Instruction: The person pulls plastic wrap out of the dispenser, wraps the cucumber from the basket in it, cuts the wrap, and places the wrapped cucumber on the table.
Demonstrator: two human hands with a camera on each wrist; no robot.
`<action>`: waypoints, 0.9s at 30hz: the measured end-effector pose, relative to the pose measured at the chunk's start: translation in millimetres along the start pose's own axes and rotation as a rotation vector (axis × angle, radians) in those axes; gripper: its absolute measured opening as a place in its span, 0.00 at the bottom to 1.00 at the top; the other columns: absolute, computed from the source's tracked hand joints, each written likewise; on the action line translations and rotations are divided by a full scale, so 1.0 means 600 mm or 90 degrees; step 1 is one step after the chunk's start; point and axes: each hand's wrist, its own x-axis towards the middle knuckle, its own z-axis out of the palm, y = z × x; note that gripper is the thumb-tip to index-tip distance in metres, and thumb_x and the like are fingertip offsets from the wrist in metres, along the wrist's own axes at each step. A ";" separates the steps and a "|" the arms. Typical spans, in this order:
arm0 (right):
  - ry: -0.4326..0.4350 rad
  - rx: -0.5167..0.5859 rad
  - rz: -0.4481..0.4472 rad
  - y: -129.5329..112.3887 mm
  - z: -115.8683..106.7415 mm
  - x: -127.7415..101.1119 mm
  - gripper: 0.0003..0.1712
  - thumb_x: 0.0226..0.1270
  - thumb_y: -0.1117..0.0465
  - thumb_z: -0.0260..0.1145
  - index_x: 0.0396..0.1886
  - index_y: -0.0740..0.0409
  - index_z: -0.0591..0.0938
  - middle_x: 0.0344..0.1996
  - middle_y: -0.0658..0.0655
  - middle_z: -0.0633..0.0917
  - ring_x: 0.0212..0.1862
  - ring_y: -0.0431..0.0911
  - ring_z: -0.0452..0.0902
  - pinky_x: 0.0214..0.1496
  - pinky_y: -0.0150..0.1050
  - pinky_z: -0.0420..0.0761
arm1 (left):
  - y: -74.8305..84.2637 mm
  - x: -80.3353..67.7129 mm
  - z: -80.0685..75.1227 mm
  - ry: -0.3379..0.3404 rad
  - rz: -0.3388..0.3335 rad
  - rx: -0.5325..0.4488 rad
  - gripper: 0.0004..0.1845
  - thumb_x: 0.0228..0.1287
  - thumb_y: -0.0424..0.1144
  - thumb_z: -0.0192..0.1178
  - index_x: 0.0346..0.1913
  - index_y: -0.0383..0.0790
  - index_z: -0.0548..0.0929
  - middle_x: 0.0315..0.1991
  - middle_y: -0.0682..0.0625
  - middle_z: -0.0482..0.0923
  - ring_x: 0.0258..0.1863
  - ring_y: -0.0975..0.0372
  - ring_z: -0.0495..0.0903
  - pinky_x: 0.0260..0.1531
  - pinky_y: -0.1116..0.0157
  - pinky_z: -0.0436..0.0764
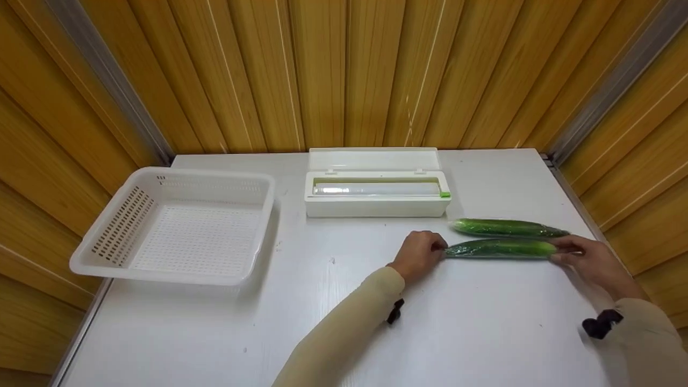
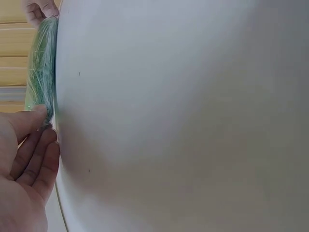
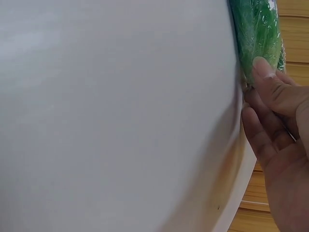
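A green cucumber [image 1: 500, 248] in clear plastic wrap lies crosswise at the right of the white table, between both hands. My left hand [image 1: 422, 253] pinches its left end between thumb and fingers; the left wrist view shows the wrapped cucumber [image 2: 41, 67] running away from the thumb. At the other end, my right hand [image 1: 591, 263] holds the tip, with the thumb laid on the wrap in the right wrist view, where the cucumber [image 3: 258, 36] shows glossy film. Just behind lies a second wrapped cucumber [image 1: 508, 228], roughly parallel to the first.
Behind the left hand stands a white cling film dispenser [image 1: 376, 208], lid raised, a film roll [image 1: 376, 188] inside and a green slider [image 1: 444, 194] at its right end. A white perforated basket [image 1: 250, 277] sits on the left of the table [image 1: 301, 322]. Wood-look panels [image 1: 371, 70] enclose the back and sides.
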 end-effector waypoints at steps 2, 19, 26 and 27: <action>-0.002 0.006 0.003 0.002 -0.003 -0.001 0.28 0.77 0.54 0.71 0.67 0.67 0.80 0.58 0.76 0.80 0.53 0.59 0.74 0.42 0.25 0.74 | 0.004 0.003 0.003 0.002 -0.002 0.011 0.06 0.71 0.35 0.72 0.48 0.45 0.93 0.42 0.60 0.89 0.45 0.73 0.82 0.50 0.77 0.76; -0.014 0.036 0.052 0.012 -0.021 -0.006 0.30 0.80 0.54 0.68 0.71 0.69 0.74 0.62 0.77 0.77 0.58 0.64 0.73 0.49 0.34 0.76 | 0.025 0.021 0.029 0.013 -0.035 0.002 0.07 0.70 0.33 0.72 0.48 0.44 0.93 0.41 0.58 0.89 0.43 0.73 0.82 0.47 0.78 0.76; -0.022 0.051 0.077 0.021 -0.025 -0.016 0.33 0.82 0.53 0.65 0.73 0.71 0.71 0.65 0.80 0.73 0.62 0.72 0.69 0.58 0.63 0.72 | 0.033 0.026 0.039 0.012 -0.014 0.012 0.08 0.70 0.32 0.72 0.48 0.44 0.93 0.41 0.60 0.89 0.43 0.73 0.82 0.47 0.79 0.75; -0.021 0.049 0.075 0.022 -0.025 -0.016 0.32 0.82 0.53 0.65 0.73 0.71 0.71 0.65 0.80 0.73 0.63 0.72 0.69 0.57 0.61 0.72 | 0.033 0.026 0.040 0.013 -0.010 0.019 0.08 0.70 0.32 0.72 0.48 0.44 0.93 0.41 0.60 0.89 0.43 0.73 0.82 0.48 0.80 0.75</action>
